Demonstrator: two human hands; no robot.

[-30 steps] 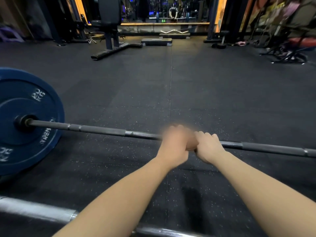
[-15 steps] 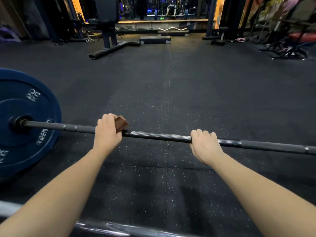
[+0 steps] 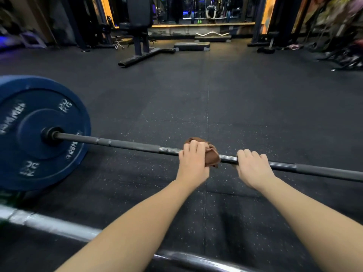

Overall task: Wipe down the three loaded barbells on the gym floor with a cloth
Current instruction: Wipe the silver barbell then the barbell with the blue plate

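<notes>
Clamping the cloth (image 3: 212, 156) round the barbell (image 3: 127, 144), left hand (image 3: 193, 164) hides its thumb; right hand (image 3: 253, 169) grips the barbell too.

two barbells (image 3: 137, 147) (image 3: 49, 224), one plate (image 3: 39, 114), one cloth (image 3: 212, 157)

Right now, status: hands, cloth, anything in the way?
Left hand grips brown cloth on barbell shaft, mid-bar. Right hand grips bare shaft beside it. Blue plate at shaft's left end; second bar lies on floor under forearms.
</notes>
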